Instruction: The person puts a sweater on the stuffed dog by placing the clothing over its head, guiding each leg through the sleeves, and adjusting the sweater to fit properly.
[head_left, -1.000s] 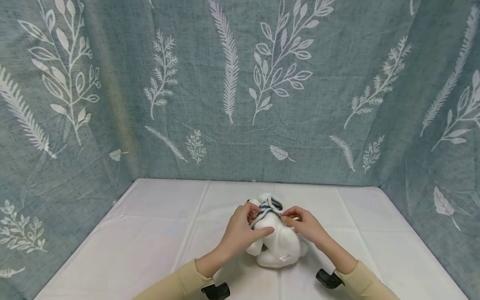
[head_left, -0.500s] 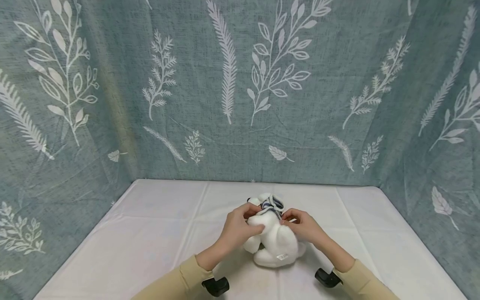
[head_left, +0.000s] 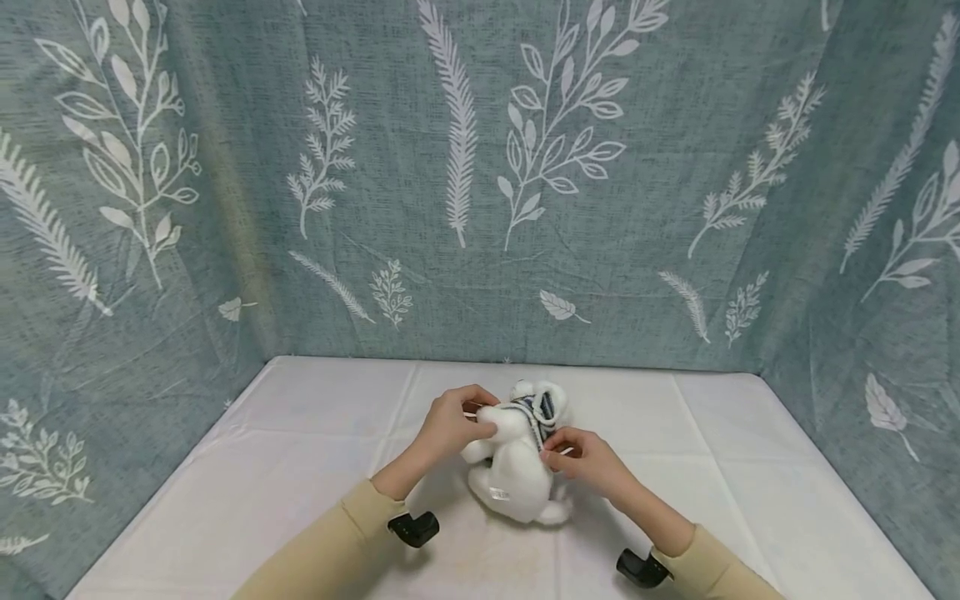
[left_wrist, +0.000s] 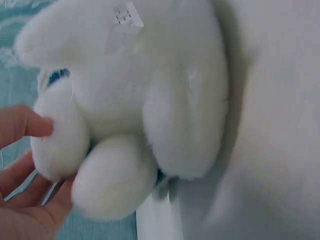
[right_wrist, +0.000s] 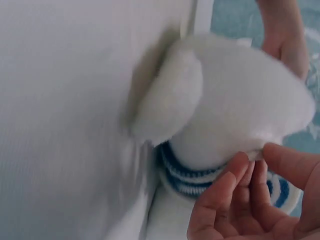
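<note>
Plush toy (head_left: 513, 479), white, furry: sitting on the table, a little right of the middle. Striped knit piece (head_left: 548, 406), blue and white with white edging: wrapping the toy's upper part, its far right portion rising in a loop. Label (head_left: 500, 494), small, white, lettered, text too small to read: lying on the toy's lower near left side. Left hand (head_left: 452, 423): grasping a rounded white limb of the toy on the left, thumb pressing one side, fingers spreading behind. Right hand (head_left: 587, 460): pinching the white edging of the knit piece between thumb and fingertips, on the toy's right. Sleeves (head_left: 360, 521), pale beige: covering both forearms. Black devices (head_left: 415, 529), two: sitting under the wrists, one on each. Table (head_left: 315, 433), white, faintly creased: spreading beneath everything. Curtain (head_left: 420, 292), grey-green with white leaf sprays: hanging along the far, left and right sides.
</note>
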